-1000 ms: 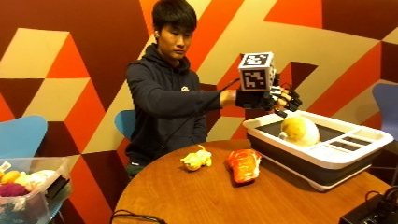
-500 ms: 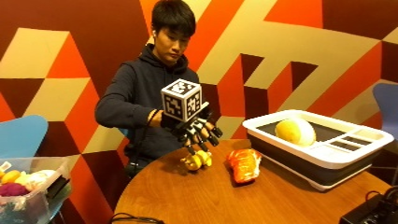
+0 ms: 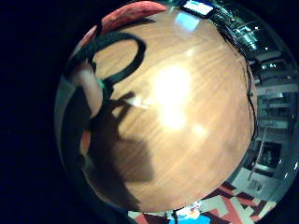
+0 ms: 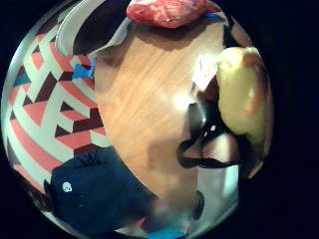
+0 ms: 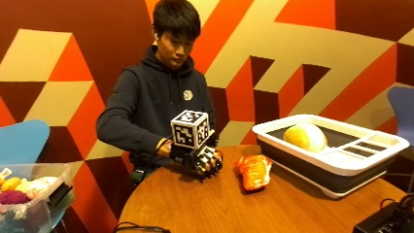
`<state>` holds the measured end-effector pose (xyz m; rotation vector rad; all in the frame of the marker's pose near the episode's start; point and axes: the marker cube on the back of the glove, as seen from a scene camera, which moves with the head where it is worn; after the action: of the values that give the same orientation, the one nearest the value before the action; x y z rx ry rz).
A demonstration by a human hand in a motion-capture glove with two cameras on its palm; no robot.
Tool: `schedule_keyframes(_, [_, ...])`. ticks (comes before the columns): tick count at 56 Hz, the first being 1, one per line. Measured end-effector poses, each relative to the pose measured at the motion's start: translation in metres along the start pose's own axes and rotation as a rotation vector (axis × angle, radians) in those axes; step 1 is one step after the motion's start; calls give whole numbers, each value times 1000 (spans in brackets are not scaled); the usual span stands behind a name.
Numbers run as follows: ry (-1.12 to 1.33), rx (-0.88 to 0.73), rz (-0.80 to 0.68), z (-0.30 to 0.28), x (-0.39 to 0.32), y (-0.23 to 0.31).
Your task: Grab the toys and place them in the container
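I see the gloved right hand (image 5: 202, 161) low on the round wooden bench (image 5: 271, 208), in front of the seated person — its fingers curled down over the yellow toy (image 4: 243, 94). From the thumb-side palm view, the yellow toy sits right against the palm, fingers beside it, so I read the hand as grasping it. The orange-red toy (image 5: 253, 171) lies on the bench just beside the hand, between it and the white container (image 5: 336, 160) — which already holds a pale yellow round toy (image 5: 305, 136).
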<state>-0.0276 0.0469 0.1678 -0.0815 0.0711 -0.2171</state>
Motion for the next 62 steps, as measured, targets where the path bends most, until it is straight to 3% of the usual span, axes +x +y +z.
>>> schedule_keyframes(14, [-79,228,-27,-43,-13,-19])
schedule_keyframes(39, [-222,391,-76,-176,-89,-106])
schedule_keyframes(56, [-370,489,-149,-179,-169,-159])
schedule_keyframes(62, [-440,450,-181,-165,-198,-179])
